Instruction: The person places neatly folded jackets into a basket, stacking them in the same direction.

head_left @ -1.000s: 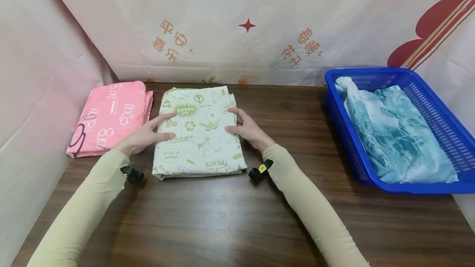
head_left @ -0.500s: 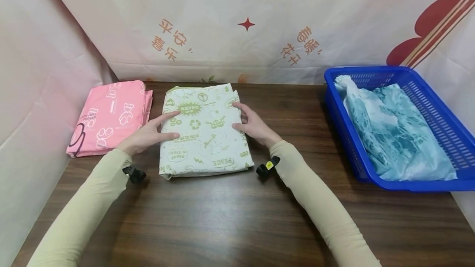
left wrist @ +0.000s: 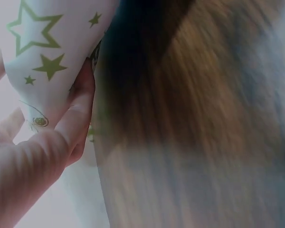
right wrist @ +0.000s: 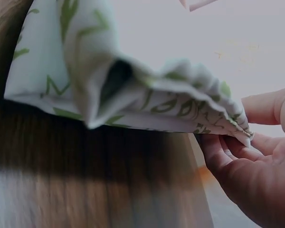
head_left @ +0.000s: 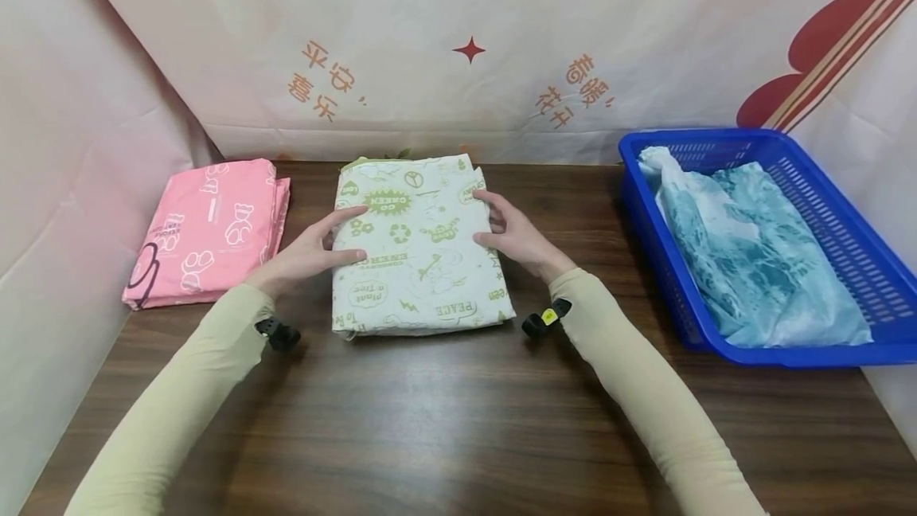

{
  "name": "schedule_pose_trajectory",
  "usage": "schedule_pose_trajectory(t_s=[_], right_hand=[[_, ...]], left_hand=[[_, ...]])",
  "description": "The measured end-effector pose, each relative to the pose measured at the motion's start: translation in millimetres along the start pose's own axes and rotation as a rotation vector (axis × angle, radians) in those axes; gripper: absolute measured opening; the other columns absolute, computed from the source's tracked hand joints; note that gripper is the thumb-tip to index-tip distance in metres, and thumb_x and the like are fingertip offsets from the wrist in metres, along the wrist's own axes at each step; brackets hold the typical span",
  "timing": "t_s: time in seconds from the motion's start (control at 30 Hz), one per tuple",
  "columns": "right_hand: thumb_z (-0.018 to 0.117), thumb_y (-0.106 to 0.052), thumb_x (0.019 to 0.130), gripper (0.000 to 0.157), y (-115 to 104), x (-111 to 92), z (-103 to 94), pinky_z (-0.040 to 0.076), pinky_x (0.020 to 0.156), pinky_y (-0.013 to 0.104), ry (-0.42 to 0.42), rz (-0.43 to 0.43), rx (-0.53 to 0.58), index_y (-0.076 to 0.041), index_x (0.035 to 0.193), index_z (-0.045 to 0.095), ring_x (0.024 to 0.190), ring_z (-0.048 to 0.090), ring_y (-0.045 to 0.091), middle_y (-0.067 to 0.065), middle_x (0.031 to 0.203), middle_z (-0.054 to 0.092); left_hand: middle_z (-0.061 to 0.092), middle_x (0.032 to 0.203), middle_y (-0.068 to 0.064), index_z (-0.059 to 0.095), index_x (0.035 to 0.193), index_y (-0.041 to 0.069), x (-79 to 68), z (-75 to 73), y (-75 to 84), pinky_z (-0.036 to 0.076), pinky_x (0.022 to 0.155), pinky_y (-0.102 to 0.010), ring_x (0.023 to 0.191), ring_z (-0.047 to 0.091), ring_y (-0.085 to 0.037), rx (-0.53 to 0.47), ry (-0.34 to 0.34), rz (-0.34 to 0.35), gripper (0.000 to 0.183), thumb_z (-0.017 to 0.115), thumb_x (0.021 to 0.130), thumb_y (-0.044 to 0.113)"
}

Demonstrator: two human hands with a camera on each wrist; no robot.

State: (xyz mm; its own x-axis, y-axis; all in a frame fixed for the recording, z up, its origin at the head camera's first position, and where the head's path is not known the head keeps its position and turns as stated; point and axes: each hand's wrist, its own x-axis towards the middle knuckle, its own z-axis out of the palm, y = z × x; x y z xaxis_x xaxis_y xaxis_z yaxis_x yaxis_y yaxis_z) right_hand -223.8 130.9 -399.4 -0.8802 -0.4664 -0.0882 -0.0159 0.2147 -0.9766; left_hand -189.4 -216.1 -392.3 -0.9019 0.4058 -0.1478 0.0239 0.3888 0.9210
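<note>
Both hands hold a folded white cloth [head_left: 423,269] with green printed words and drawings, one at each side. At its left edge, the left hand [head_left: 304,255] lays thumb and a finger on top; the other fingers are hidden beneath. The right hand [head_left: 521,241] grips the opposite edge the same way. In the right wrist view, the folded layers of the cloth [right wrist: 38,71] show edge-on, pinched between thumb and fingers of the right hand [right wrist: 256,152]. Star prints mark the cloth [left wrist: 33,95] in the left wrist view, where the left hand [left wrist: 47,147] curls around its edge.
A folded pink cloth [head_left: 211,221] lies on the wooden table [head_left: 401,420] at the left. At the right stands a blue plastic basket [head_left: 666,277] with a teal-and-white cloth [head_left: 766,253] inside. A printed curtain [head_left: 415,6] closes off the back.
Both hands have moved to the right together, carrying the white cloth away from the pink one. Their hold on it looks the same. The head view has shifted slightly.
</note>
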Motion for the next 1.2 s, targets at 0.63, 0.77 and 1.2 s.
schedule_pose_trajectory(t_s=[0.63,0.77,1.2], right_hand=[[0.061,0.000,0.091,0.072,-18,-26,-46.4,0.050,0.080,0.030,0.096,-0.010,0.002,-0.015,0.153,0.026,0.106,0.058,0.025,0.021,0.127,0.051],[0.063,-0.003,0.091,0.071,-24,-34,-53.6,0.051,0.080,0.030,0.118,-0.006,-0.022,-0.020,0.152,0.030,0.103,0.060,0.024,0.020,0.126,0.053],[0.061,-0.008,0.094,0.066,-53,-59,-76.1,0.052,0.076,0.029,0.152,0.029,-0.120,-0.018,0.152,0.031,0.097,0.061,0.020,0.022,0.122,0.054]], left_hand=[[0.058,0.119,-0.016,0.037,0.149,0.021,32.4,22.4,37.2,0.050,0.080,-0.030,0.103,0.058,-0.023,-0.093,0.005,0.073,0.069,0.071,0.090,0.015],[0.059,0.117,-0.017,0.039,0.148,0.020,36.1,27.5,44.5,0.050,0.078,-0.030,0.102,0.059,-0.022,-0.124,0.021,0.090,0.067,0.071,0.089,0.012],[0.056,0.122,-0.015,0.042,0.146,0.024,47.8,36.5,73.9,0.051,0.081,-0.036,0.107,0.057,-0.025,-0.183,-0.021,0.136,0.063,0.070,0.090,0.015]])
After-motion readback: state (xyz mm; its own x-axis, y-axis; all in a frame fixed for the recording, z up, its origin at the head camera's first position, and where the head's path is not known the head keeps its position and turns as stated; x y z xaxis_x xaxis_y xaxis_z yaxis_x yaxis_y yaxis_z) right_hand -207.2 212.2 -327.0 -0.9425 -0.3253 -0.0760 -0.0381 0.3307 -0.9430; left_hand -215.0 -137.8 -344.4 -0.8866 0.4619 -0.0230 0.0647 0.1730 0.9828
